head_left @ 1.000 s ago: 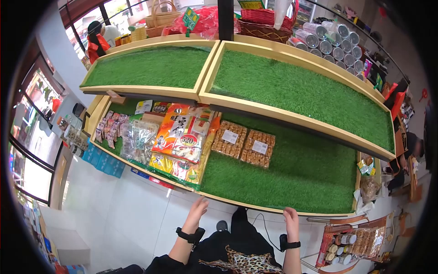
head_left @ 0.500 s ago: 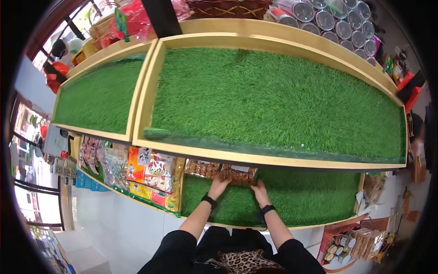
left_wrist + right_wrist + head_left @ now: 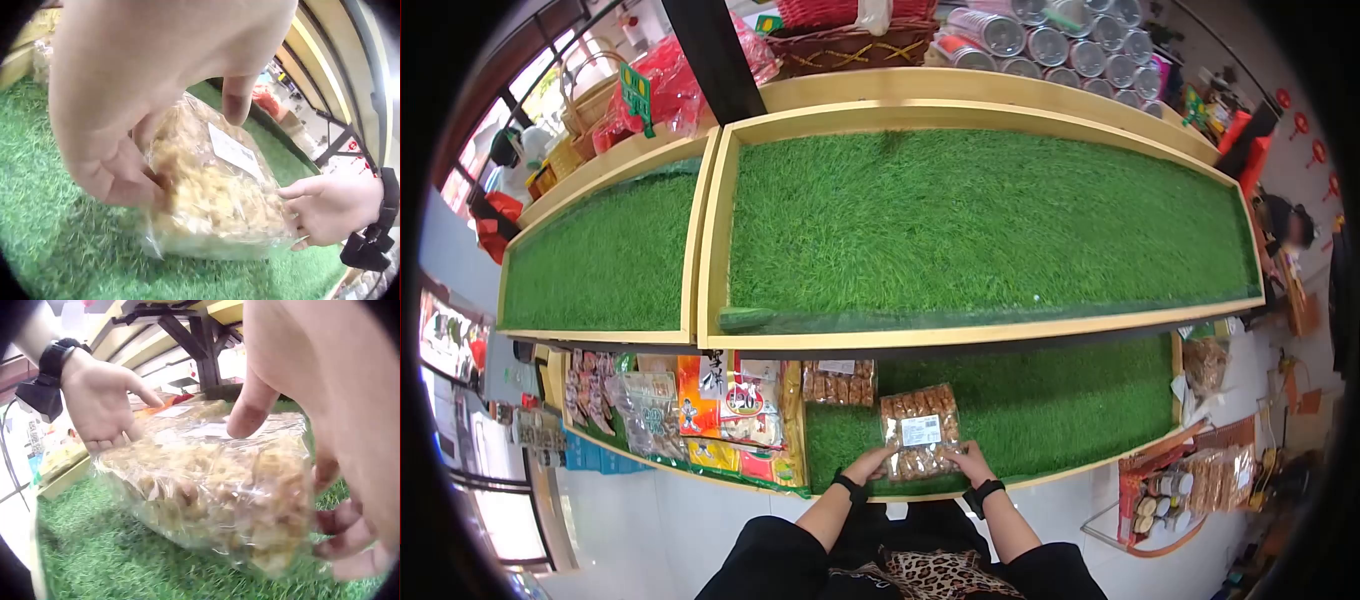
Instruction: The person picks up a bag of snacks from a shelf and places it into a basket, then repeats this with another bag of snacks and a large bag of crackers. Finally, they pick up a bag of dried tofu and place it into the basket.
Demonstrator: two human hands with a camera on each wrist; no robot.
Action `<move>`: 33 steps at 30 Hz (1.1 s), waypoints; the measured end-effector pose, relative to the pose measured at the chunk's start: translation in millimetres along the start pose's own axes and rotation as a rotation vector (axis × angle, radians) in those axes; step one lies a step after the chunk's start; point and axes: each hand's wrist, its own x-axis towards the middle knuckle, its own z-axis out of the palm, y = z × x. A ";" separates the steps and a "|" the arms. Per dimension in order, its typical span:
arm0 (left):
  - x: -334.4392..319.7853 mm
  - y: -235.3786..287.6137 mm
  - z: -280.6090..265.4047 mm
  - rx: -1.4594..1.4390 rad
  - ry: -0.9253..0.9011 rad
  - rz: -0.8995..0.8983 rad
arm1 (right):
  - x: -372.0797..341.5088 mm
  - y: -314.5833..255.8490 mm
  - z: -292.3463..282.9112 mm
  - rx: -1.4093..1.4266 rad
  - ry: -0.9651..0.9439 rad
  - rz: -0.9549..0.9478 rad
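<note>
A clear-wrapped pack of golden-brown snack pieces with a white label lies near the front of the lower green shelf. My left hand holds its left front corner, and my right hand holds the right one. In the left wrist view, the left fingers curl against the side of the wrapped pack. The right wrist view has the right thumb over the top and the other fingers along the side. A similar pack sits behind to the left, partly hidden under the upper shelf.
An upper shelf with a raised wooden rim overhangs the lower one. Orange and yellow snack bags lie to the left. A red basket of jars and packs stands at the lower right. Stacked cans are at the back.
Both hands reached in from before the shelf edge to the right-hand snack pack. They have drawn it forward from under the upper shelf, apart from the other pack.
</note>
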 end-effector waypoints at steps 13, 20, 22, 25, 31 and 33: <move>-115.0 10.7 -15.5 -0.019 -0.193 0.128 | -145.1 9.9 35.3 0.271 0.180 -0.266; -125.5 19.1 -4.1 -0.072 -0.532 0.280 | -247.6 7.4 6.7 0.398 0.078 -0.476; -141.7 25.3 12.6 -0.080 -0.564 0.283 | -253.1 25.1 -2.4 0.430 0.108 -0.498; -137.4 24.3 26.0 0.099 -0.583 0.226 | -270.1 35.3 -3.2 0.655 0.301 -0.553; -145.9 9.4 89.1 0.104 -0.685 0.195 | -288.5 95.0 -15.0 1.094 0.393 -0.710; -142.4 1.3 117.8 0.135 -0.700 0.137 | -302.6 108.0 -22.9 1.065 0.424 -0.605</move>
